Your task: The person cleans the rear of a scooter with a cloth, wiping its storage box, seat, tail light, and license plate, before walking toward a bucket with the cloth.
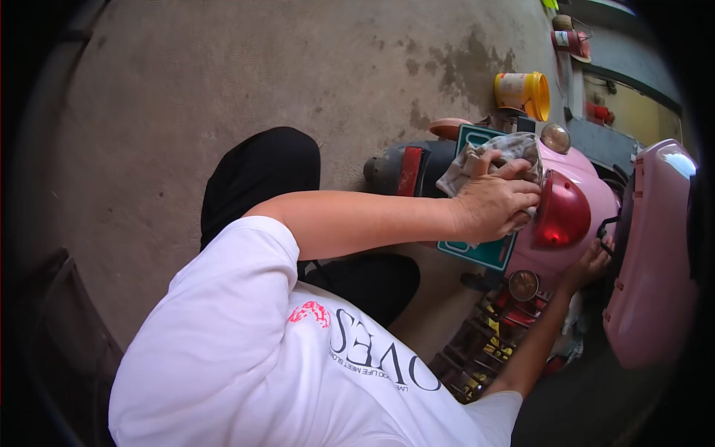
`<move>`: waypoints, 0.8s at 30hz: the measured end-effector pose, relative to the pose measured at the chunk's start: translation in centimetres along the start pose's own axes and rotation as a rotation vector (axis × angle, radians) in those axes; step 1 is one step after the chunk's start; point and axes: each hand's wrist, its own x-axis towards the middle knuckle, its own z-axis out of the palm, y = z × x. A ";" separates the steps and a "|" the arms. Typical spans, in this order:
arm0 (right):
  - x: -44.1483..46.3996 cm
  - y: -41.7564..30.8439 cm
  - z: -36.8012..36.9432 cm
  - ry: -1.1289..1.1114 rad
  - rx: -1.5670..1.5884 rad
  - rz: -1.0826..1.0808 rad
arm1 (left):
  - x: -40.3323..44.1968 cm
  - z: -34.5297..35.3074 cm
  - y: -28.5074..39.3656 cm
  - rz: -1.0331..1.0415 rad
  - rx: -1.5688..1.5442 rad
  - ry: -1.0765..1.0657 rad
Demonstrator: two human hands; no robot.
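Observation:
A pink scooter [532, 264] stands with its rear towards me, tilted sideways in the head view. My left hand [495, 197] presses a crumpled, dirty white cloth [514, 145] against its green number plate [488, 253], beside the red tail light [562, 208]. The fingers are bent over the cloth, which hides much of the plate. My right hand [590, 262] is at a black bar [605, 227] between the scooter's body and a pink top box [648, 268]. Its fingers appear curled at the bar, partly hidden.
Round turn signals [555, 138] flank the tail light. A rear wheel with a red reflector [410, 171] is below the plate. A yellow bucket [521, 93] stands on the stained concrete floor [328, 74], and a red pail [572, 41] is farther off. A metal rack [484, 335] lies near my right arm.

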 end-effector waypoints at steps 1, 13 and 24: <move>0.1 0.1 -0.1 -0.006 -0.003 -0.007 | 0.2 0.1 0.2 -0.007 -0.003 0.006; 0.2 0.4 -0.1 0.034 -0.059 -0.096 | 2.3 1.0 1.4 -0.143 -0.144 0.045; 0.3 0.9 -0.2 -0.009 -0.048 -0.066 | 0.5 0.1 1.5 -0.056 -0.328 0.084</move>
